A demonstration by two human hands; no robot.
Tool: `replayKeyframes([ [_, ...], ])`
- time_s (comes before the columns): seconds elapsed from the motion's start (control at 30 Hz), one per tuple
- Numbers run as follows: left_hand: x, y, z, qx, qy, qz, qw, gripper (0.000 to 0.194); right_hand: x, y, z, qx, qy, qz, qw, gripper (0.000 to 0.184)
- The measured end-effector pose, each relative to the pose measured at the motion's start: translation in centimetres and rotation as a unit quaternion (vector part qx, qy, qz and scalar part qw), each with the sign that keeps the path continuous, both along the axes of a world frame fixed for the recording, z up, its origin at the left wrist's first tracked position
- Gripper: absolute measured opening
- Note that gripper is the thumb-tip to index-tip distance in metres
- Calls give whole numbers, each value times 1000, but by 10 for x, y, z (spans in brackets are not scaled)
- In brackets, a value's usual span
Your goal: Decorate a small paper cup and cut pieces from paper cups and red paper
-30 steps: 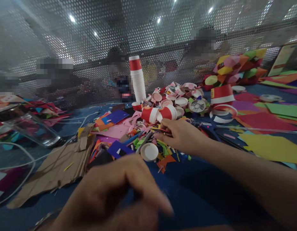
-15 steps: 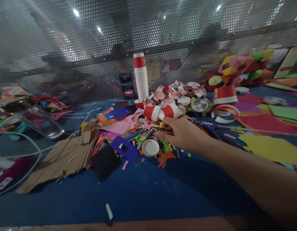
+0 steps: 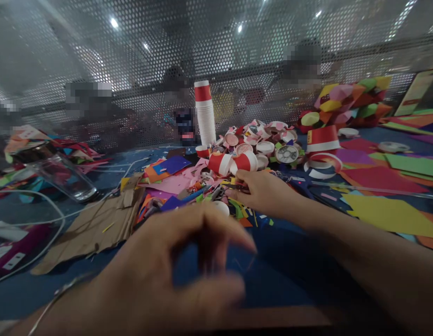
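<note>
My left hand (image 3: pixel 188 261) is in the near foreground, slightly blurred. Its fingers curl with a wide gap to the thumb, and nothing is between them. Beyond it, my right hand (image 3: pixel 260 191) reaches into a heap of paper scraps (image 3: pixel 242 214), thumb and fingers pinched on a dark slim thing (image 3: pixel 239 188) whose kind I cannot make out. Just behind these fingertips lie two red and white paper cups (image 3: pixel 244 163) on their sides. A small white round cup base (image 3: pixel 222 208) is partly hidden by my left hand.
A tall stack of paper cups (image 3: pixel 205 116) stands at the back, beside a pile of cut cup pieces (image 3: pixel 258 140). Torn cardboard (image 3: pixel 90 219), a glass jar (image 3: pixel 67 179) and a white cable (image 3: pixel 58 210) lie left. Coloured paper sheets (image 3: pixel 391 212) cover the right side.
My left hand has come into view from the lower left, covering part of the scraps and blue tabletop. My right hand stays at almost the same place, still pinching the dark thing.
</note>
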State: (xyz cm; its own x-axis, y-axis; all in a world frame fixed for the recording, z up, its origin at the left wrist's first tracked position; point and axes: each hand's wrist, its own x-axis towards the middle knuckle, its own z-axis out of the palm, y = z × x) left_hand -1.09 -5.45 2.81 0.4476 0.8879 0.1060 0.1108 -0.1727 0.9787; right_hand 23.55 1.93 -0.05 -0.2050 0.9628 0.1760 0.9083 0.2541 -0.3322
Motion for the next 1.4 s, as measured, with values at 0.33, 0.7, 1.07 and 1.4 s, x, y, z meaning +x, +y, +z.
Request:
replayKeyframes([
  [0.33, 21, 99, -29, 343, 376, -31, 860, 25, 3, 2, 0, 2, 17, 7, 1000, 39],
  [0.7, 21, 103, -29, 309, 304, 63, 899, 5, 1, 1, 0, 35, 148, 30, 988, 45],
  [1.07, 14, 96, -34, 127, 44, 107, 985, 25, -9, -3, -2, -66, 346, 77, 933, 46],
  [1.4, 23, 71, -28, -98, -159, 5, 982, 32, -13, -7, -3, -50, 344, 98, 933, 37],
])
